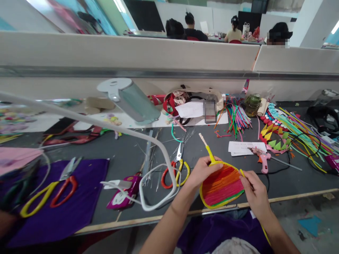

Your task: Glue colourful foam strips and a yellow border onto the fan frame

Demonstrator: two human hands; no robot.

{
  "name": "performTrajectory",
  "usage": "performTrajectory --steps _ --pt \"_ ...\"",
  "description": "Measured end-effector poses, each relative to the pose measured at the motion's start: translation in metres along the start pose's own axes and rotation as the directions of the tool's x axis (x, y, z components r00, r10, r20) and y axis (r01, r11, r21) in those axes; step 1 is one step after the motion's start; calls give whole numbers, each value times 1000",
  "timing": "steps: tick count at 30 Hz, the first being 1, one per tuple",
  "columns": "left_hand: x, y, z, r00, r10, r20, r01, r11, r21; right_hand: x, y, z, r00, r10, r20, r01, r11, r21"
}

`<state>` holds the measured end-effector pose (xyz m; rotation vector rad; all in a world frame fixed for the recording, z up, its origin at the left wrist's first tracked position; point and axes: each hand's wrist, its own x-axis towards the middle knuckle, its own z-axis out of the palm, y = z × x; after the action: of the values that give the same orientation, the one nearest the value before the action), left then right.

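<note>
A round, fan-like piece [221, 185] with orange, red, pink and green bands and a yellow rim is held over the table's front edge. Its yellow-wrapped stem [210, 153] points up and away, ending in a pale, bare tip. My left hand [203, 171] grips the piece at the base of the stem, thumb on its face. At the right rim, my right hand [253, 185] pinches a yellow strip [242, 173] between thumb and fingers. A yellow strand hangs below my right wrist.
Red-and-yellow scissors [179, 164] lie left of my hands; another pair [59, 187] rests on purple cloth [92, 176]. A white lamp [132, 100] arches over the table [122, 148]. A pink glue gun [263, 160], paper slips and pipe cleaners [238, 114] lie beyond. People sit behind the partition.
</note>
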<state>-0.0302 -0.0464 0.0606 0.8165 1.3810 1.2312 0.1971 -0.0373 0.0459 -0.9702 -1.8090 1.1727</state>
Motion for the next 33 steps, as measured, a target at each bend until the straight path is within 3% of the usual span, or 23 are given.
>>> performTrajectory --steps 12,20,33 --pt "1 0 -2 1000 2 -9 -2 1000 -16 -7 6 -2 1000 10 -8 -10 999 -32" --pt "7 -7 -6 995 -3 -98 -11 989 -149 -11 14 -5 1000 31 -8 -31 998 -54" --pt "27 -24 -15 992 -100 -77 71 947 -312 -10 15 -12 1000 14 -8 -15 992 -125"
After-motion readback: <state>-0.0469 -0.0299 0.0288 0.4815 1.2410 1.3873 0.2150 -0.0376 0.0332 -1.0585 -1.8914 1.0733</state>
